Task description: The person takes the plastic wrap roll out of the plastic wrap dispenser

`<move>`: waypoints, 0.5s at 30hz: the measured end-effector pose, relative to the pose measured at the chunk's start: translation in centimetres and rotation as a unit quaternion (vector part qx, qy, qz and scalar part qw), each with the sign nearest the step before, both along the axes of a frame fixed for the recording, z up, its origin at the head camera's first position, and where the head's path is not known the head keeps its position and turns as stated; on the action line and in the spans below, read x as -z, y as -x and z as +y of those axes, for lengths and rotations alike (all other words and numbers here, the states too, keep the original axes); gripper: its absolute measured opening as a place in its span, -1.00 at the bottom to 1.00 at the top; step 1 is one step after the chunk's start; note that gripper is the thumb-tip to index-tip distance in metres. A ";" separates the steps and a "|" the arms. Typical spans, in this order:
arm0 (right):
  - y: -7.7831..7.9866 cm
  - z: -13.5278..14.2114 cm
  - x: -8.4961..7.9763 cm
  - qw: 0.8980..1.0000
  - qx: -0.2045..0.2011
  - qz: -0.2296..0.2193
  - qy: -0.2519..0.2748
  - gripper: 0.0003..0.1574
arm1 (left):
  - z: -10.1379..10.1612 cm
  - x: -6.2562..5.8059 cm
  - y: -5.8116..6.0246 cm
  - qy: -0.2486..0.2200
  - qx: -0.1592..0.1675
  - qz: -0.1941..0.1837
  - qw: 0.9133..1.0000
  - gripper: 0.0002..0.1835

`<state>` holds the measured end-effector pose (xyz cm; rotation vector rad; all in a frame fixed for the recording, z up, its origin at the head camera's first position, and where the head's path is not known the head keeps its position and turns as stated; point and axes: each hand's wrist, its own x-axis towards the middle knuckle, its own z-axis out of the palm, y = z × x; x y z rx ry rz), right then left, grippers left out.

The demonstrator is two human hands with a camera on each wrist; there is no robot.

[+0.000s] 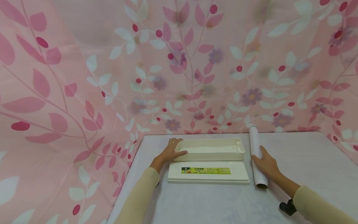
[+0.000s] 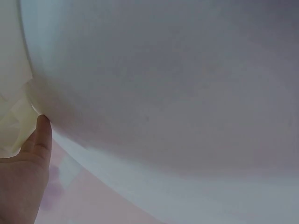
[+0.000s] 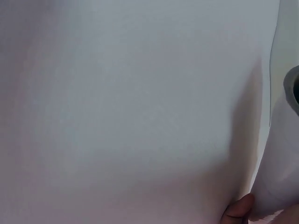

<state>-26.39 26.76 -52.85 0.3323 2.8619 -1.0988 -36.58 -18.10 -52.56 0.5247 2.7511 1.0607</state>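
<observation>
An open cream plastic box (image 1: 208, 156), long and shallow, stands near the table's far edge. My left hand (image 1: 170, 151) holds its left end, thumb over the front wall and fingers at the back corner. In front of the box lies its white lid (image 1: 207, 179), with a green and yellow label. To the right, a white roll of cling film (image 1: 254, 140) lies lengthwise with its hollow core end toward me. My right hand (image 1: 266, 162) grips the roll from the right, thumb across its top. The right wrist view shows a fingertip (image 3: 238, 211) beside the roll (image 3: 278, 163).
A white cloth covers the table (image 1: 201, 202). Pink floral curtain (image 1: 195, 77) hangs behind the table's far edge and along both sides. A small black device (image 1: 288, 207) sits at the right wrist.
</observation>
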 end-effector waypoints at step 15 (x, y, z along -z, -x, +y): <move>0.0 -0.5 0.1 1.000 0.005 0.007 -0.023 0.08 | 0.0 -0.2 -0.1 -0.005 0.007 0.003 1.000 -0.11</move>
